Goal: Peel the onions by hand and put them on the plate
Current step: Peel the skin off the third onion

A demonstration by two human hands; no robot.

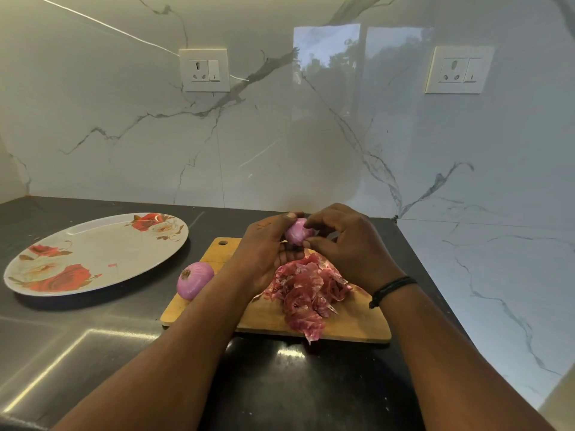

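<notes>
Onion (298,230) held up over the far end of the wooden cutting board (273,315) looks small, firm and light, its bared pink surface probably slick, so it wants a cupping grip round the body while the loose papery skin is picked at from the tip or root. It sits between both hands: the left hand (267,247) wraps it from below and behind, thumb over the top, and the right hand (345,244) pinches at its right side, apparently on a flap of skin, though the fingers hide that spot. A second onion (194,279) rests at the board's left edge, just beside the left forearm. Brittle peelings (308,290) lie heaped under the hands. The floral plate (93,253) holds no onion.
</notes>
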